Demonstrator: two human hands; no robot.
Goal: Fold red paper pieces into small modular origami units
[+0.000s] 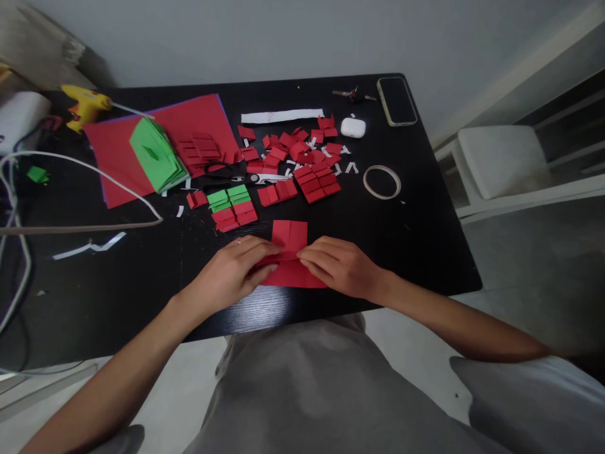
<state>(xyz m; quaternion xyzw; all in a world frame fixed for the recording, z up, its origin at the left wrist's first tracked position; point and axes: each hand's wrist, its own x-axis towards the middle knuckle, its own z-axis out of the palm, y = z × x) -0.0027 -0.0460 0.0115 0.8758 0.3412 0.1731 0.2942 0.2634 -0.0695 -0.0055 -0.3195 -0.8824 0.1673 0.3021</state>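
Observation:
A creased sheet of red paper [292,274] lies near the front edge of the black table, part of it standing out beyond my fingertips as a smaller folded square. My left hand [241,265] is closed on its left side, thumb below and fingers above. On the right side, my right hand [338,261] pinches the paper with curled fingers. Just beyond are a green-and-red folded paper block [234,211], a pair of folded red pieces [278,192] and a larger folded red block [316,183]. Scissors [267,179] lie among the pieces.
A green paper stack [158,157] rests on large red sheets [118,180]. Around stand a yellow glue gun [85,106], a white cable [85,154], a tape ring [382,183], a white earbud case [353,127] and a phone [397,101]. Paper scraps lie about.

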